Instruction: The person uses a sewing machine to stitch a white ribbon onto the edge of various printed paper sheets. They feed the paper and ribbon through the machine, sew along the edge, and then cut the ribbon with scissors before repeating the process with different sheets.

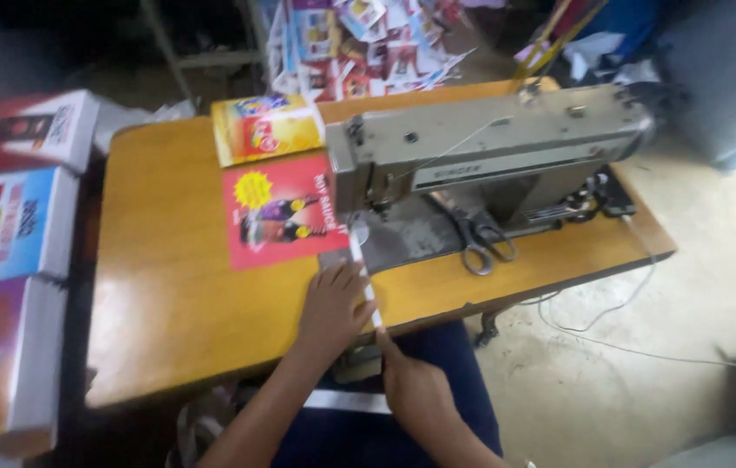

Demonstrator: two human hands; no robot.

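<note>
My left hand [333, 305] lies flat on the wooden table [169, 286], its fingertips against a narrow white strip [361, 264] that runs from the needle area of a grey sewing machine [489, 152] toward me. My right hand [416, 386] is below the table edge and pinches the near end of that strip with its forefinger pointing up along it. A red printed sheet [280, 211] and a yellow printed sheet [266, 128] lie left of the machine head.
Scissors [482, 247] rest on the machine bed. Stacked printed cartons [8, 260] stand at the left of the table. A pile of printed cards [359, 43] lies behind the table. A cable [611, 321] trails over the concrete floor at right.
</note>
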